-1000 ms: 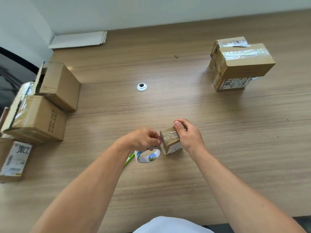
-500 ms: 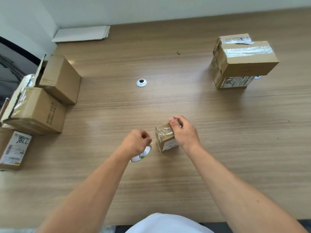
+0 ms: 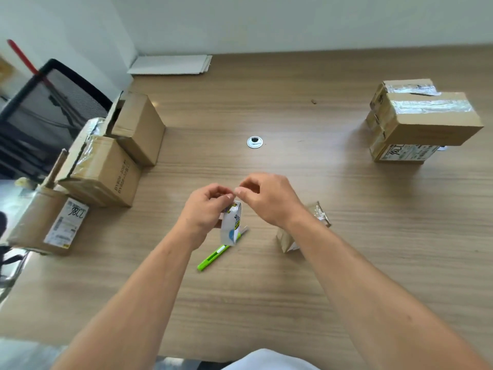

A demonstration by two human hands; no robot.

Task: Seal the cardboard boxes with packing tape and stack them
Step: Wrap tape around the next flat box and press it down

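Above table [image 3: 346, 263], left hand [image 3: 205, 209] fingers [image 3: 221, 193] gripping tape roll [image 3: 230, 228], right hand [image 3: 269, 198] fingers [image 3: 241, 192] pinching its top edge

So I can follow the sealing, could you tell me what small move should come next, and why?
Probably pull a strip free: the left hand grips the tape roll, the right hand pinches at its top edge, and the small box sits unheld nearby.

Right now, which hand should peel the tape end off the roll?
Right, probably. The left hand holds the tape roll; the right hand has its fingertips at the roll's top edge, placed to pinch the end.
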